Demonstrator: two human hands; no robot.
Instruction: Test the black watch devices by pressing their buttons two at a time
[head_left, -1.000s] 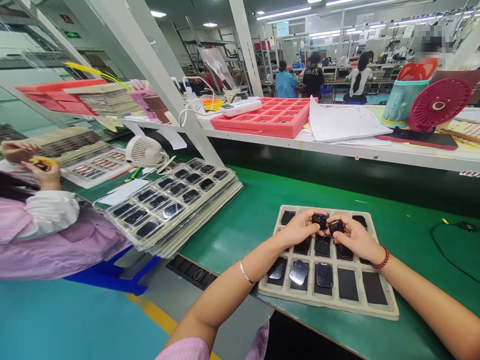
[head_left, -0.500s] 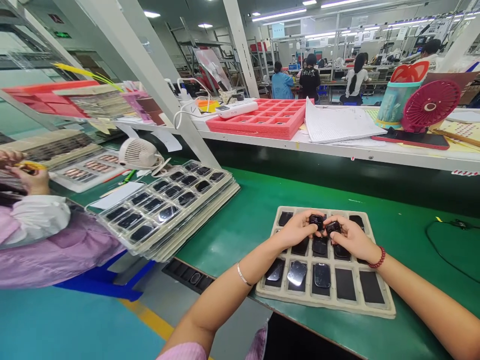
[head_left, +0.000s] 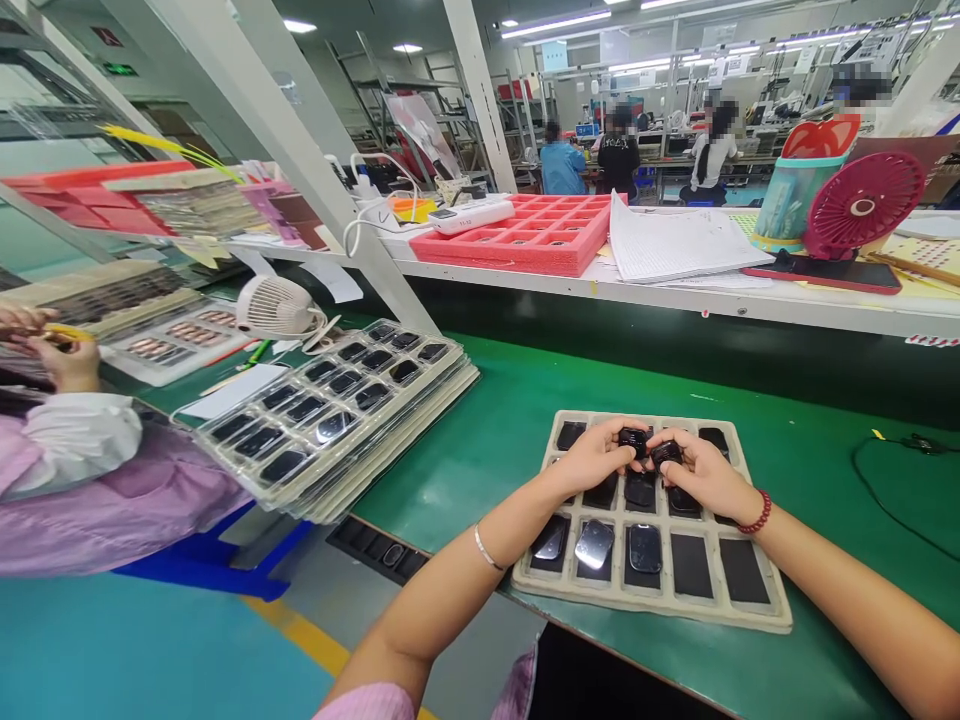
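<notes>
Over a cream tray (head_left: 652,600) on the green bench, my left hand (head_left: 600,455) pinches a small black glossy piece (head_left: 634,440). Close beside it, my right hand (head_left: 701,470) grips another dark piece (head_left: 666,456). The fingertips of both hands nearly meet. Several compartments below hold black rounded glass-like pieces, among them a shiny one (head_left: 594,546) and a darker one (head_left: 644,549) in the front row. The two front compartments at the right show only dark lining (head_left: 691,566). My hands hide part of the back rows.
Stacked trays of dark pieces (head_left: 405,440) lie to the left, near a white fan (head_left: 274,306). A shelf (head_left: 540,280) carries a red foam tray (head_left: 510,255), papers (head_left: 675,245) and a magenta fan (head_left: 862,207). Another person's hands (head_left: 67,355) work at far left. A cable (head_left: 885,510) lies right.
</notes>
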